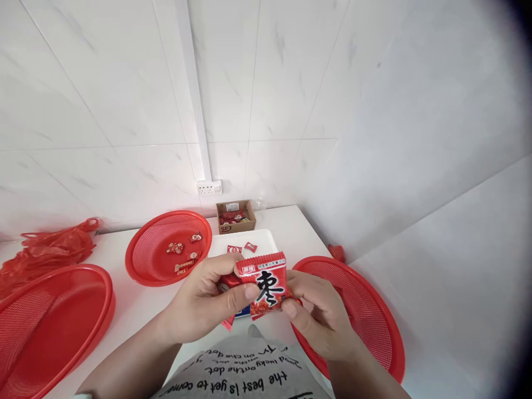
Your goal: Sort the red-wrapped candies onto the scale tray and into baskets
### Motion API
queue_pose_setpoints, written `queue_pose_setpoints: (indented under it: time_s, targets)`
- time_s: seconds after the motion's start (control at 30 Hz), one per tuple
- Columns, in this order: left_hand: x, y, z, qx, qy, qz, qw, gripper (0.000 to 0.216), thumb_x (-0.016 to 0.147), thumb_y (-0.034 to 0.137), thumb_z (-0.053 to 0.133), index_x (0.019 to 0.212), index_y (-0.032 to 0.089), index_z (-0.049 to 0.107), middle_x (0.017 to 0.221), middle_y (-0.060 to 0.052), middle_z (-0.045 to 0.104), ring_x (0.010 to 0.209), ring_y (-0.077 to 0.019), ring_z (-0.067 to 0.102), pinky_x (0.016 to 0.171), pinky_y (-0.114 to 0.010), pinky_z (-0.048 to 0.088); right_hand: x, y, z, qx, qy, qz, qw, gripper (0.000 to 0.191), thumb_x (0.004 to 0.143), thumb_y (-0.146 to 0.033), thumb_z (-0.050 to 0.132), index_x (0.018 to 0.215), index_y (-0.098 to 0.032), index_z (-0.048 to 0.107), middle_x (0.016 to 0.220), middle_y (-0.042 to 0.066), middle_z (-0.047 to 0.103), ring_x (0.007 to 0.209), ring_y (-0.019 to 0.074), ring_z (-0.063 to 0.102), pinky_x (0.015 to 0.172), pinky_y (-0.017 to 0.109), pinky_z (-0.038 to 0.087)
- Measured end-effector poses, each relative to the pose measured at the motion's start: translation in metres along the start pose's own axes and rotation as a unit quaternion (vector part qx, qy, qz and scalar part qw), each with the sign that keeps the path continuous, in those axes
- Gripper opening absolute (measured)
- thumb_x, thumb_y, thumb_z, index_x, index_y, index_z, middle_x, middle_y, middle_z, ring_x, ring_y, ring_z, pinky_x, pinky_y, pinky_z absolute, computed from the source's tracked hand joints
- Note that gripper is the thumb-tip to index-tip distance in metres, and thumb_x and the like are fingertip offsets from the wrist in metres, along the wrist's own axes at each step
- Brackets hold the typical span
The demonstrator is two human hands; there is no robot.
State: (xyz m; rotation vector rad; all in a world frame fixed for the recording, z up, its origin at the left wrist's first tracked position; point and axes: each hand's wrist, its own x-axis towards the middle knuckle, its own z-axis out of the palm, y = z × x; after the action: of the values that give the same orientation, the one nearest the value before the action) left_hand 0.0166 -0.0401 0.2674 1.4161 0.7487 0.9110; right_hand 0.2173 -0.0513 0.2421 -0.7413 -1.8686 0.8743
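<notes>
Both my hands hold a red snack packet (266,282) with a large black character on it, low in the middle of the view. My left hand (203,302) grips its left side, thumb pressed on the front, with another small red packet tucked under the fingers. My right hand (320,316) pinches the packet's right edge between thumb and fingers. The packet hovers above a white tray (266,239) that carries two small red packets (243,248).
A red mesh basket (143,260) behind my left hand holds several small packets. Another red basket (374,321) lies under my right hand, a third (45,327) at the left edge. Red plastic bags (45,252) lie at far left. A small cardboard box (235,216) stands by the tiled wall.
</notes>
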Motion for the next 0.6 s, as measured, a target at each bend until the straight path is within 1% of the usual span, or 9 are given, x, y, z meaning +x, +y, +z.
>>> queue_pose_setpoints:
  time_s: [0.1, 0.23, 0.3, 0.37, 0.47, 0.6]
  targets:
    - [0.006, 0.0, 0.008, -0.003, 0.001, -0.003, 1.0, 0.026, 0.081, 0.04, 0.064, 0.08, 0.015, 0.065, 0.071, -0.003, 0.06, 0.063, -0.0121, 0.052, 0.054, -0.022, 0.044, -0.004, -0.001, -0.009, -0.026, -0.007, 0.001, 1.0, 0.022, 0.091, -0.03, 0.046, 0.076, -0.021, 0.059, 0.066, 0.002, 0.06, 0.059, 0.0148, 0.053, 0.054, 0.027, 0.041]
    - [0.009, -0.013, 0.02, 0.006, -0.012, -0.039, 0.999, 0.029, 0.08, 0.042, 0.064, 0.072, 0.014, 0.062, 0.067, -0.002, 0.056, 0.06, -0.0111, 0.049, 0.052, -0.022, 0.04, -0.022, 0.0, -0.021, -0.098, -0.02, -0.009, 0.995, 0.017, 0.089, -0.025, 0.049, 0.075, -0.021, 0.057, 0.064, 0.001, 0.058, 0.059, 0.0139, 0.052, 0.054, 0.026, 0.04]
    - [0.008, -0.02, 0.026, 0.0, -0.023, -0.064, 0.998, 0.03, 0.079, 0.044, 0.065, 0.072, 0.015, 0.061, 0.067, -0.002, 0.055, 0.059, -0.0114, 0.049, 0.052, -0.023, 0.039, -0.034, -0.001, -0.024, -0.13, -0.029, 0.009, 0.991, 0.019, 0.089, -0.025, 0.05, 0.072, -0.021, 0.056, 0.064, 0.001, 0.058, 0.059, 0.0135, 0.051, 0.053, 0.025, 0.04]
    - [0.007, -0.024, 0.031, -0.006, -0.044, -0.094, 0.995, 0.031, 0.079, 0.046, 0.064, 0.074, 0.016, 0.06, 0.065, -0.001, 0.053, 0.058, -0.0114, 0.048, 0.052, -0.023, 0.038, -0.044, -0.004, -0.025, -0.142, -0.034, 0.043, 0.988, 0.022, 0.09, -0.026, 0.048, 0.07, -0.021, 0.055, 0.062, 0.001, 0.058, 0.057, 0.0127, 0.05, 0.053, 0.024, 0.04]
    - [0.007, -0.017, 0.036, 0.002, -0.076, -0.139, 0.987, 0.03, 0.08, 0.046, 0.062, 0.073, 0.017, 0.057, 0.063, 0.001, 0.05, 0.057, -0.0104, 0.044, 0.051, -0.022, 0.036, -0.056, -0.014, -0.02, -0.128, -0.027, 0.083, 0.988, 0.023, 0.091, -0.029, 0.048, 0.071, -0.021, 0.054, 0.064, 0.001, 0.059, 0.059, 0.0121, 0.052, 0.054, 0.022, 0.041]
    - [0.005, 0.001, 0.039, 0.023, -0.111, -0.15, 0.982, 0.029, 0.082, 0.043, 0.061, 0.073, 0.017, 0.054, 0.062, 0.003, 0.047, 0.056, -0.0087, 0.037, 0.049, -0.02, 0.031, -0.062, -0.029, -0.011, -0.104, -0.002, 0.124, 0.987, 0.024, 0.092, -0.032, 0.046, 0.074, -0.021, 0.056, 0.067, 0.002, 0.061, 0.061, 0.0131, 0.054, 0.055, 0.023, 0.042]
